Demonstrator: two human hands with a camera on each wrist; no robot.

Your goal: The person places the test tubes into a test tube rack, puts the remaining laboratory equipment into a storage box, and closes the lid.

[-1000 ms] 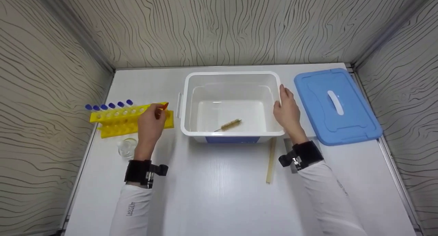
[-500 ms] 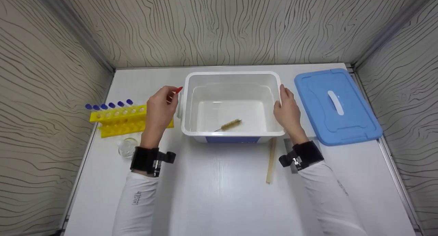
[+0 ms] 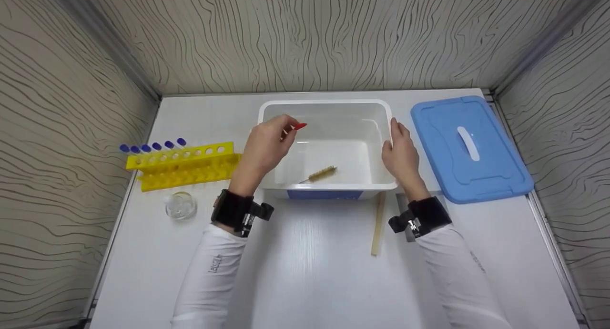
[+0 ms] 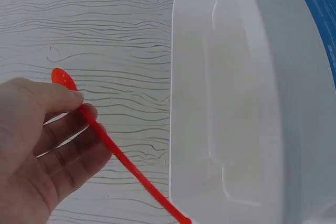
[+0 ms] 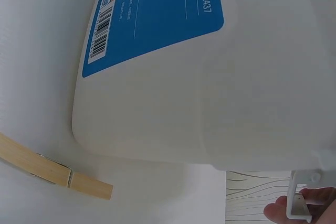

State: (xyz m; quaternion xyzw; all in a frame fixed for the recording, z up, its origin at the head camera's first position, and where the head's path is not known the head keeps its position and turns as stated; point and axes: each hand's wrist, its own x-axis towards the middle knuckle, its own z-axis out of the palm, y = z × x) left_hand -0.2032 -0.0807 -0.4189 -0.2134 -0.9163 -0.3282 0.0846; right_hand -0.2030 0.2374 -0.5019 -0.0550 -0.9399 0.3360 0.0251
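My left hand [image 3: 267, 145] is over the left part of a white plastic storage box [image 3: 329, 187]. Between thumb and fingers it pinches a thin red plastic spoon [image 4: 126, 158]; the left wrist view shows its flat oval end above the fingers and its long stem slanting down toward the box. On the right side, my right hand [image 3: 401, 152] holds the box by its rim. White handle hardware [image 5: 294, 198] shows at the fingers in the right wrist view. A bottle brush [image 3: 322, 174] with tan bristles lies on the box floor.
A yellow test tube rack [image 3: 181, 174] with several blue-capped tubes [image 3: 145, 149] stands left, a glass dish [image 3: 181, 206] in front. The blue lid [image 3: 486, 171] lies right. A wooden strip [image 3: 377, 229] and a grey sheet [image 3: 405, 229] lie near the box.
My left hand has lifted the red spoon from the rack's right end and carried it rightward, across the box's left rim. The right hand and box have stayed put.
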